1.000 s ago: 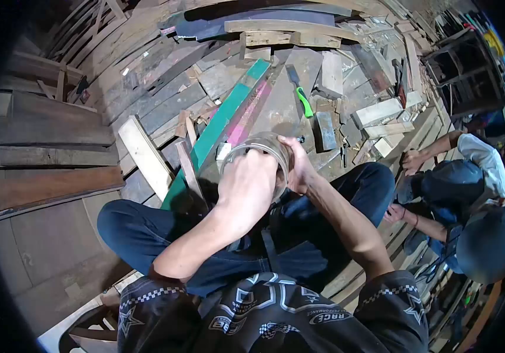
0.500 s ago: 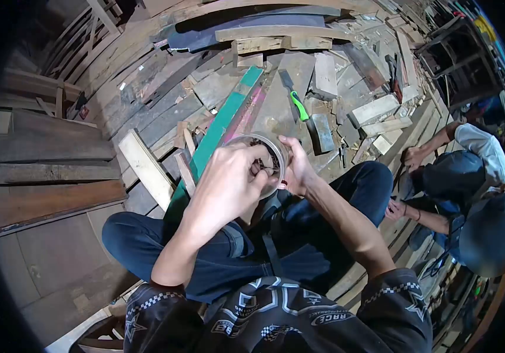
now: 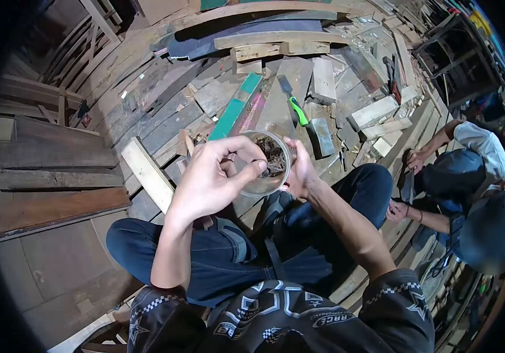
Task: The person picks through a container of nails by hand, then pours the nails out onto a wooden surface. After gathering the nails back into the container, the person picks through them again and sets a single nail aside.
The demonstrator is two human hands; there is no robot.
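Note:
My right hand [image 3: 304, 170] grips a clear round plastic tub [image 3: 288, 167] from its right side, with the thumb near the rim. Inside lies a heap of dark, thin pieces [image 3: 273, 154] that look like nails. Over the tub's left side is my left hand [image 3: 214, 179], its thumb and index finger curled together at the opening. Whatever the fingertips pinch is too small to make out. Just beyond the tub, a green board [image 3: 232, 115] lies partly covered by my left hand.
A chisel with a green handle [image 3: 298, 110] lies ahead beside a grey metal-looking block [image 3: 322, 137]. Wood offcuts [image 3: 373, 112] litter the plank floor. A pale plank [image 3: 146, 173] rests at left. Another person [image 3: 470, 176] sits close on my right, holding a tool.
My left hand has drawn back left from inside the tub, exposing more of its contents. Less of the green board shows. My right hand keeps its hold.

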